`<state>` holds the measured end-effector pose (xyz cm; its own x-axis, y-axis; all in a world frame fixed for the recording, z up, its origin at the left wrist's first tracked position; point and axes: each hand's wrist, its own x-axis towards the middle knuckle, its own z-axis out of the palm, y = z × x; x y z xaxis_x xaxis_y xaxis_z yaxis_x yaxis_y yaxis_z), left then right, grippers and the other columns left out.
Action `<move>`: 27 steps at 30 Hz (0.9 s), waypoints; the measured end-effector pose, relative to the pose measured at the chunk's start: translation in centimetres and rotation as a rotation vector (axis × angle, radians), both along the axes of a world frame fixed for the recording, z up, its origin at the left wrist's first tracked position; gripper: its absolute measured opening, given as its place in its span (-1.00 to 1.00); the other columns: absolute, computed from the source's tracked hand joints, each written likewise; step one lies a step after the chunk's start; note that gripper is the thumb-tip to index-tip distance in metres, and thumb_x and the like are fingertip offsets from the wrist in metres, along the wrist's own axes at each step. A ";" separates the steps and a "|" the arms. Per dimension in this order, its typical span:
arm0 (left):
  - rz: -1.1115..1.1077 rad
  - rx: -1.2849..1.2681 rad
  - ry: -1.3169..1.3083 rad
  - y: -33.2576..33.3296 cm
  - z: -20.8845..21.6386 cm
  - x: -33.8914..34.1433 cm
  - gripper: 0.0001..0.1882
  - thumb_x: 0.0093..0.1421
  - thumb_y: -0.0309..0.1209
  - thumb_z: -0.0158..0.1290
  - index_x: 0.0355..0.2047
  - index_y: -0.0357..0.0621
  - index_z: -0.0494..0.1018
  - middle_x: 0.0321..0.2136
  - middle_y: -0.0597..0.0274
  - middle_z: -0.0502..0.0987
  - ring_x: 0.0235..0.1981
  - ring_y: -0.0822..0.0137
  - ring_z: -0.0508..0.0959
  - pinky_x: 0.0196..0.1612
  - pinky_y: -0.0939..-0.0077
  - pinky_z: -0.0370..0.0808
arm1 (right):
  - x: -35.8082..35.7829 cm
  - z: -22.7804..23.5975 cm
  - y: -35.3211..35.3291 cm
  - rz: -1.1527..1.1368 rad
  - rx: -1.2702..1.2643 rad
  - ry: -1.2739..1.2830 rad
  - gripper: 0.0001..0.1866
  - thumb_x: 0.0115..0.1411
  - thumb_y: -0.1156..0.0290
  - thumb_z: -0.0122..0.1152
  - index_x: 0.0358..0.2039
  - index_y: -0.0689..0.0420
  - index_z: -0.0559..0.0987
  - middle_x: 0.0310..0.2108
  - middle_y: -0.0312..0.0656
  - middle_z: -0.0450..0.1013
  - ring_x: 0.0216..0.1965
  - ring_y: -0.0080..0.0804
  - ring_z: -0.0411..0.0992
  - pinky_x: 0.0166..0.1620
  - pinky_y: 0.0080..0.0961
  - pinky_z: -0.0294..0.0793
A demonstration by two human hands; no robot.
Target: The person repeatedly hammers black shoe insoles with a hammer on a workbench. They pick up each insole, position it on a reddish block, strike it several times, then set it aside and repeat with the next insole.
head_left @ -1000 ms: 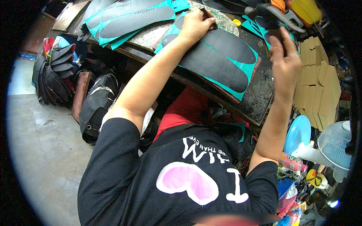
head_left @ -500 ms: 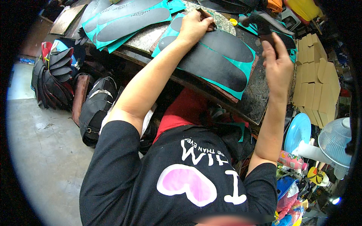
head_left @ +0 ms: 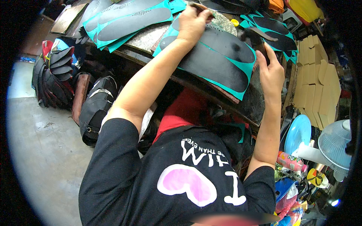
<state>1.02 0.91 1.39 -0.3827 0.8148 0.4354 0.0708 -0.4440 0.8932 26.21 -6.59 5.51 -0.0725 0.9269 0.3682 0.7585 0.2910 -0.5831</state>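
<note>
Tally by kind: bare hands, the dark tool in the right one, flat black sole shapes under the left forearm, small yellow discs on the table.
Bare left hand and bare right hand: 2
Dark handheld tool: 1
Flat black sole shapes, partly covered: 2
Small round yellow disc: 1
Total: 6

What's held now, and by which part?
Right grip: hammer, by its dark handle. Left grip: small tool; exact place of hold hidden.

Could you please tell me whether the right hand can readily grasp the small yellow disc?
Probably not: the right hand grips a hammer-like tool, which lies between it and the yellow disc.
</note>
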 end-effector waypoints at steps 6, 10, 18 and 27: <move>-0.024 -0.062 0.008 -0.3 0.1 -3.9 -0.88 0.22 -0.49 0.13 -0.30 -0.32 0.49 -0.42 0.15 0.62 -0.44 0.40 0.64 -0.36 0.52 0.61 | 0.9 0.3 -0.7 -0.023 -0.063 0.034 -0.49 0.27 -0.01 0.16 0.12 0.01 0.51 -0.28 -0.04 0.60 -0.27 -0.18 0.59 -0.16 -0.36 0.49; 0.015 -0.128 0.164 -0.6 -1.0 -3.8 -0.86 0.14 -0.50 0.19 -0.33 -0.30 0.52 -0.49 0.16 0.63 -0.49 0.44 0.62 -0.39 0.55 0.58 | -0.5 1.0 -0.4 -0.018 -0.183 0.130 -0.50 0.27 0.01 0.18 0.11 0.05 0.52 -0.21 -0.03 0.60 -0.23 -0.25 0.59 -0.13 -0.42 0.49; -0.008 -0.119 0.542 -0.5 -0.8 -4.3 -0.80 0.21 -0.44 0.17 -0.21 -0.28 0.46 -0.43 0.17 0.61 -0.41 0.38 0.63 -0.30 0.49 0.60 | -2.5 6.4 -0.8 0.256 0.246 0.345 -0.57 0.24 0.26 0.30 0.08 0.15 0.54 -0.17 -0.12 0.61 -0.21 -0.47 0.56 -0.18 -0.48 0.52; 0.284 -0.001 1.021 -1.6 -0.2 -1.3 -0.81 0.20 -0.39 0.12 -0.24 -0.22 0.43 -0.53 -0.05 0.58 -0.46 0.02 0.64 -0.35 0.21 0.58 | -4.7 1.8 1.3 0.102 0.112 0.011 -0.56 0.26 0.05 0.18 0.05 0.02 0.55 -0.20 0.01 0.58 -0.19 0.02 0.55 -0.15 -0.30 0.52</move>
